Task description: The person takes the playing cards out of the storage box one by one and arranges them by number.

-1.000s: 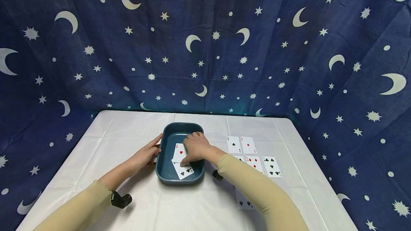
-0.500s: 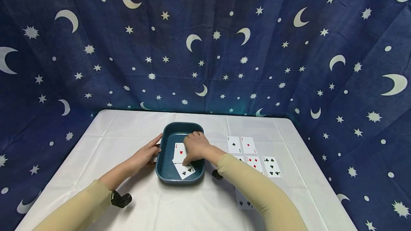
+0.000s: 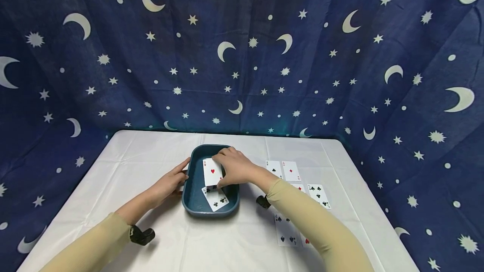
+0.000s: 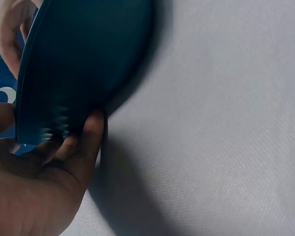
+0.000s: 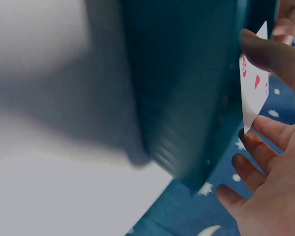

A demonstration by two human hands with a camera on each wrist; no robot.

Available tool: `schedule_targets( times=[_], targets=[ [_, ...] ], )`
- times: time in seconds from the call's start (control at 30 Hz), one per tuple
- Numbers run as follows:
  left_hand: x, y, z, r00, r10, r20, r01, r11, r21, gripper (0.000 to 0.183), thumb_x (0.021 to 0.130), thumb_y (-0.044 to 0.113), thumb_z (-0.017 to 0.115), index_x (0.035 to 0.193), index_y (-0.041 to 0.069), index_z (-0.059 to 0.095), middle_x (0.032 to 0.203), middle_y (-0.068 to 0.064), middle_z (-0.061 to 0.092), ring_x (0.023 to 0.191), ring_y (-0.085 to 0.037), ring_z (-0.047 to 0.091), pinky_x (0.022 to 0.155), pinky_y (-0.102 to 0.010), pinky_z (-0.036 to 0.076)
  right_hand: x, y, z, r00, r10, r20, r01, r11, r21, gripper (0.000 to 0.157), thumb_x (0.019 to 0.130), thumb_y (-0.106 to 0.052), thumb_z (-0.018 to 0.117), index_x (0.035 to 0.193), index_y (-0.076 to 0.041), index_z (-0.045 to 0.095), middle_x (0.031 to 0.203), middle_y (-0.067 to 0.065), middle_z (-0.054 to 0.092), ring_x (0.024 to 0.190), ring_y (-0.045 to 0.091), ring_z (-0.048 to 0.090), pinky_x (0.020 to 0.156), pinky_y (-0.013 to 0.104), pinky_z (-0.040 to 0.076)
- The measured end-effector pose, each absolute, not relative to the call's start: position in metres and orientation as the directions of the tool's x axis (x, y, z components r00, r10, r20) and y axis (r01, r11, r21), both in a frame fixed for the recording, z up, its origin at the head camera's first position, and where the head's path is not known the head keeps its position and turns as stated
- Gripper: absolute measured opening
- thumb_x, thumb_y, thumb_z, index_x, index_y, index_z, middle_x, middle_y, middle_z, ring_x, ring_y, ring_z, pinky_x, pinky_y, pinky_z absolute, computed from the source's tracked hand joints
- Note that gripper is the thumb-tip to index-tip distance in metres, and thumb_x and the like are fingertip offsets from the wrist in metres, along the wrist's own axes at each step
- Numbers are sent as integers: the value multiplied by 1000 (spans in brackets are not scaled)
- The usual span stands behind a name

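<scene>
In the head view a dark blue tray [image 3: 194, 196] stands on the table. My right hand [image 3: 236, 167] pinches an ace of hearts [image 3: 212, 174] by its edges over the tray. The right wrist view has the thumb [image 5: 270, 51] at one end of that ace and fingertips at the other. A clubs card [image 3: 215, 200] lies face up on the tray's floor, its upper end overlapped by the ace. My left hand [image 3: 168, 186] rests against the tray's left side. Its fingers touch the outer wall and rim in the left wrist view, where the tray [image 4: 88, 49] blocks the far side.
To the right on the white cloth lie face-up cards: an ace of clubs [image 3: 274, 168], an ace of diamonds [image 3: 291, 171], a clubs card [image 3: 319, 196] and a spades card [image 3: 286, 230]. My right sleeve [image 3: 310, 221] partly covers others. A starry blue curtain [image 3: 242, 74] hangs behind the table.
The ace of hearts has come up from the tray's floor in my right hand, which has shifted slightly up and right. My left hand has stayed at the tray's side.
</scene>
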State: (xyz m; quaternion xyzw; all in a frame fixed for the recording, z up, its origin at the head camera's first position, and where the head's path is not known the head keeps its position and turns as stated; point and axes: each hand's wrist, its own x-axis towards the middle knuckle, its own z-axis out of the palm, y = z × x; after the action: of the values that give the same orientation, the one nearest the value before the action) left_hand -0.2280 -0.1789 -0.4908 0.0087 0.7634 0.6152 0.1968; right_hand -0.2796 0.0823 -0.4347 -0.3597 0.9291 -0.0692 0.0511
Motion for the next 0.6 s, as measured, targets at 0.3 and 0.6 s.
schedule_targets(
  times=[0.3,0.6],
  targets=[
    [-228,-178,-491,-924,237,-301,-245,235,940,70,101,16,41,166,30,16,163,-23,28,136,-38,42,99,-58,49,-272,119,-411,-741,-671,-7,-651,722,-233,92,74,-46,88,153,-20,48,147,2,46,138,21,34,114,43,31],
    [-226,-177,-489,-925,243,-293,-232,250,940,71,102,15,41,166,29,15,161,-23,29,127,-36,44,99,-59,48,-274,177,-401,-781,-624,39,-607,741,-287,96,73,-42,87,156,-21,44,150,3,43,139,21,32,112,43,34]
  ],
)
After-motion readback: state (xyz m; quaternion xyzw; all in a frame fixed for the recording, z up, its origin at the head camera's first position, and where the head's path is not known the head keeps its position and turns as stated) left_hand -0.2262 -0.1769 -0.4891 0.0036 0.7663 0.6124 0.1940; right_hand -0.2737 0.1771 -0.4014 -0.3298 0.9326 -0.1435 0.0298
